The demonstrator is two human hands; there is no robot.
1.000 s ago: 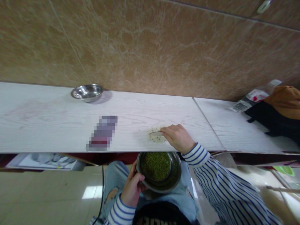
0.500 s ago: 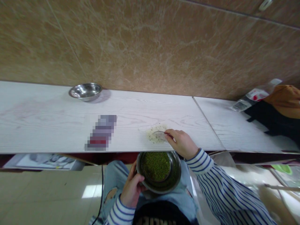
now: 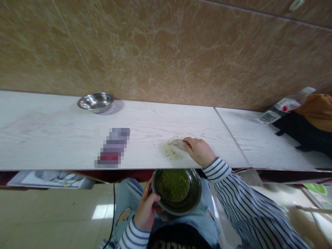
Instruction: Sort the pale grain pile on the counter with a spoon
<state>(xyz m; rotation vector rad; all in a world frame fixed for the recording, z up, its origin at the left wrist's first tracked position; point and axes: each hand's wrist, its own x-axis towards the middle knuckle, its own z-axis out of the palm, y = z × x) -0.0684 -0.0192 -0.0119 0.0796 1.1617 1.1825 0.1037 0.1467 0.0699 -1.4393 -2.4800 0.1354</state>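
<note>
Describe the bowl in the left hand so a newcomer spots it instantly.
Find the long white counter. Below its near edge, the left hand holds a metal bowl. Small green grains inside set it apart from the metal dish by the wall.

Not a single word can be read here tbh. Pale lettering [image 3: 169,245] on the black top [image 3: 178,232] is cut off by the bottom edge of the view, and the red-and-white label [image 3: 285,104] on the bottle [image 3: 268,117] is too small to be made out.

Your head camera looks forward and down, close above your hands [image 3: 201,153], facing tabletop [image 3: 145,121] and wall [image 3: 155,52].
</note>
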